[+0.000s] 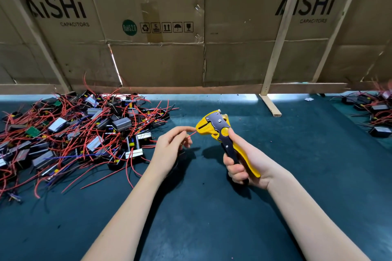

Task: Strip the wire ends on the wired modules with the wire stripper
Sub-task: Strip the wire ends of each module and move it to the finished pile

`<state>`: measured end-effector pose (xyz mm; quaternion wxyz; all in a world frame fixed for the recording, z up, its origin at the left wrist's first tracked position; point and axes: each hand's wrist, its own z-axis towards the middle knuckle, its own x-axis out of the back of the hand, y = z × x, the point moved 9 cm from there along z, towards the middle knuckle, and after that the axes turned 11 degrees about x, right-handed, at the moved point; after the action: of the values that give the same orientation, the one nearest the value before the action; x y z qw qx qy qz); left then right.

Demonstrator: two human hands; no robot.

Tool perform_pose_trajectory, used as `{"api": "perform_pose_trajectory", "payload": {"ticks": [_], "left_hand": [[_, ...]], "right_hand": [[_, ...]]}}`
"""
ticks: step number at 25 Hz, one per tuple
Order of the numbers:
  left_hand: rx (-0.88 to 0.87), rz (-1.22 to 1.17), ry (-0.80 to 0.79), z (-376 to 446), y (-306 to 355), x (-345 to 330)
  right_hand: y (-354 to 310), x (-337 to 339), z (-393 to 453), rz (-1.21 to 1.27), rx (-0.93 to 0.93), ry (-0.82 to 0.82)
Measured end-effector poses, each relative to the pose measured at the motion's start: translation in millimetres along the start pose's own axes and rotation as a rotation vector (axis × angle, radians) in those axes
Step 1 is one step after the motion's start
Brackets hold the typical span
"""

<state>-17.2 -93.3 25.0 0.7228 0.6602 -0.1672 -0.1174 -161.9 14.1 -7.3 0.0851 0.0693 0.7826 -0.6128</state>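
My right hand (244, 163) grips the handles of a yellow and black wire stripper (220, 131), held upright above the mat with its jaws pointing left. My left hand (171, 146) pinches a thin red wire (192, 134) whose tip sits at the stripper's jaws. The module on that wire is mostly hidden under my left hand; only a dark shape shows below the palm. A big heap of wired modules (80, 131) with red wires lies to the left.
The work surface is a dark green mat (201, 218). A cardboard wall (191, 27) on wooden slats closes off the back. A smaller group of modules (373, 112) lies at the far right. A wooden foot (270, 105) rests on the mat behind the stripper.
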Motion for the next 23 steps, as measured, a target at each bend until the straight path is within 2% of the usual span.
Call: {"api": "perform_pose_trajectory", "payload": {"ticks": [3, 6, 8, 10, 15, 18, 20, 23], "left_hand": [[0.083, -0.027, -0.239, 0.3, -1.9, 1.0], [0.049, 0.175, -0.441, -11.9, -3.5, 3.1], [0.029, 0.317, -0.483, -16.7, -5.6, 4.5], [0.002, 0.397, -0.433, -15.6, -4.5, 4.2], [-0.054, 0.476, -0.045, -10.7, 2.6, 6.4], [-0.157, 0.492, 0.137, -12.8, 14.7, 10.8], [-0.18, 0.384, 0.147, -14.6, 20.4, 12.1], [-0.103, 0.253, 0.083, -14.5, 16.5, 7.2]], "right_hand": [[-0.7, 1.6, -1.6, 0.19, 0.031, -0.007], [-1.6, 9.8, -4.3, 0.34, 0.017, 0.018], [-0.1, 10.9, -4.0, 0.351, 0.003, 0.011], [0.1, 8.0, -3.7, 0.28, 0.001, -0.022], [-1.9, 0.7, -4.5, 0.141, 0.008, -0.096], [-2.6, -1.8, -5.7, 0.084, 0.017, -0.13], [-3.7, -3.1, -6.0, 0.045, 0.029, -0.141], [-4.6, -5.5, -5.5, -0.001, 0.04, -0.149]]}}
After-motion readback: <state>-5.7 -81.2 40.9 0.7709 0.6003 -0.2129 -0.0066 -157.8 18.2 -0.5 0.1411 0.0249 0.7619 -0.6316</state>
